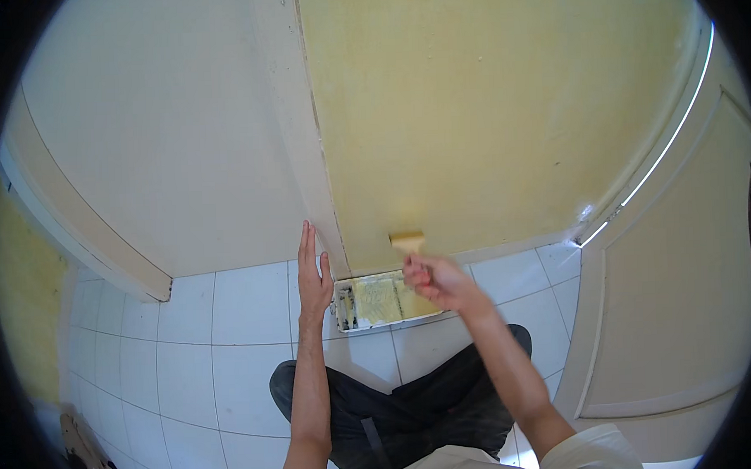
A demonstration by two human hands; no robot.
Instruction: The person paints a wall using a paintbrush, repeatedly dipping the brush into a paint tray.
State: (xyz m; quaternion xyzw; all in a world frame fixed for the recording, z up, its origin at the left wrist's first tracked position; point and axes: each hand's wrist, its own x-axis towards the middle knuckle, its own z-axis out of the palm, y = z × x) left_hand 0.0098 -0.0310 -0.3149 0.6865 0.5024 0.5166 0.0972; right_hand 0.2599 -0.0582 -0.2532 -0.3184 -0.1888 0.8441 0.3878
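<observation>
My right hand (436,282) grips a flat paintbrush (408,241) with its bristles against or very near the lower part of a yellow painted wall (446,139). Something red shows among the fingers; most of the handle is hidden. Held upright with fingers straight and thumb apart, my left hand (315,274) is empty beside the pale door frame (290,113); I cannot tell if it touches the frame. On the floor between my hands is a paint tray (366,328) smeared with yellow paint, its right part hidden behind my right hand.
My crossed legs (406,413) in dark trousers are close before the tray on white floor tiles (248,307). A pale door (173,136) rises at the left, and a panelled door (668,274) stands at the right. A brown object (85,440) lies at the lower left.
</observation>
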